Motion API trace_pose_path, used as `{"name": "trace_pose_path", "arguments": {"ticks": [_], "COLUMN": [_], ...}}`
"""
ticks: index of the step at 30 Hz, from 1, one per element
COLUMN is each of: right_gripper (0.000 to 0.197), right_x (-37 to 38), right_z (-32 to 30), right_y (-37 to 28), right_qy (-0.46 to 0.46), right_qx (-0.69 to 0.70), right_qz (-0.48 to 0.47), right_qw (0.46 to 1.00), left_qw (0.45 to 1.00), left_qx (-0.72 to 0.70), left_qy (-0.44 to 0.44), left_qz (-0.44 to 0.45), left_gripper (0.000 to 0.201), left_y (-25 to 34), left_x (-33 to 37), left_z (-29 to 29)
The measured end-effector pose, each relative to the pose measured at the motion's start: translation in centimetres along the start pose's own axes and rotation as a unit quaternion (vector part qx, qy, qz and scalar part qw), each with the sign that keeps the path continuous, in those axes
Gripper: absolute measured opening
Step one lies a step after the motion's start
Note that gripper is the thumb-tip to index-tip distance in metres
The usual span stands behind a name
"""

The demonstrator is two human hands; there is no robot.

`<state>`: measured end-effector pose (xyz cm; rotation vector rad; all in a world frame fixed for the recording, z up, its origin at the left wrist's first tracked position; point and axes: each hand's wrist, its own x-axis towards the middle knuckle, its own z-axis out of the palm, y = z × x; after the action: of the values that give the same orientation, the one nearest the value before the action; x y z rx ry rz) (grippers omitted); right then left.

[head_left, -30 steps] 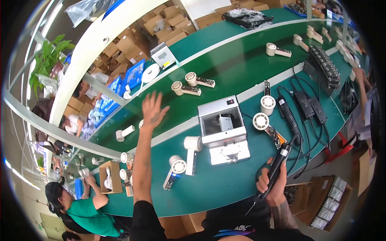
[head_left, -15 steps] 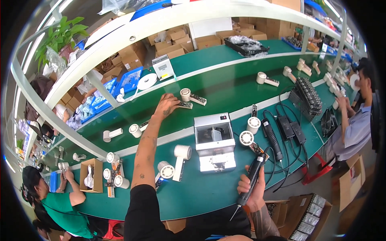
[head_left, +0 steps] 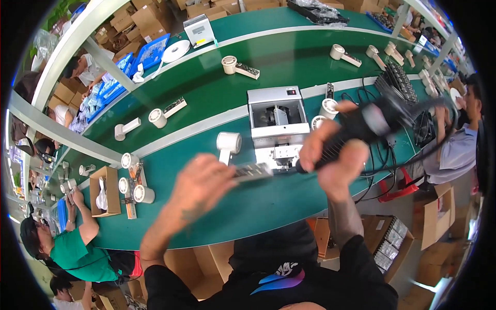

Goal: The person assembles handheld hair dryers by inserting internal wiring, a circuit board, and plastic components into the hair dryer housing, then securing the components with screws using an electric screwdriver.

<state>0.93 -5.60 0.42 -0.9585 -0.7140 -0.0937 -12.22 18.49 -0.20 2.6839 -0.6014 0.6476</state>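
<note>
Everywhere, green workbench (head_left: 217,93), stacked cartons (head_left: 134,18).

long green benches (head_left: 206,150) | cardboard boxes (head_left: 139,18) behind | light: daylight, probably

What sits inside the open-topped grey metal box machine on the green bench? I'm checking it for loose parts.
Inside the grey metal box machine: a dark cavity with an upright silver metal piece. Deeper parts are shadowed, unseen.

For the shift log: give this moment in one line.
left hand: holds circuit board | right hand: grips black electric screwdriver | both above green bench
</note>
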Motion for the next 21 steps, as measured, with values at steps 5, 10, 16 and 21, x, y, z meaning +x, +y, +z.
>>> {"name": "trace_pose_path", "arguments": {"ticks": [5,10,16,21], "right_gripper": [0.061,0.069,0.08,0.076], "right_x": [0.7,-1.2,-3.5,-3.0], "right_z": [2.6,2.4,0.4,0.3], "right_y": [3.5,3.2,2.8,3.2], "right_qy": [-0.053,-0.021,0.022,0.006], "right_qx": [-0.086,-0.111,-0.082,-0.076], "right_qz": [0.019,0.039,0.054,0.053], "right_qw": [0.995,0.993,0.995,0.996], "left_qw": [0.996,0.984,0.979,0.978], "left_qx": [0.05,0.149,0.182,0.186], "left_qy": [-0.075,-0.098,-0.079,-0.079], "left_qz": [-0.005,0.016,0.052,0.049], "left_gripper": [0.031,0.03,0.033,0.033], "left_y": [4.0,4.4,4.3,4.4], "left_x": [-3.0,-3.8,-3.6,-3.8], "left_z": [6.7,9.1,9.1,9.4]}}
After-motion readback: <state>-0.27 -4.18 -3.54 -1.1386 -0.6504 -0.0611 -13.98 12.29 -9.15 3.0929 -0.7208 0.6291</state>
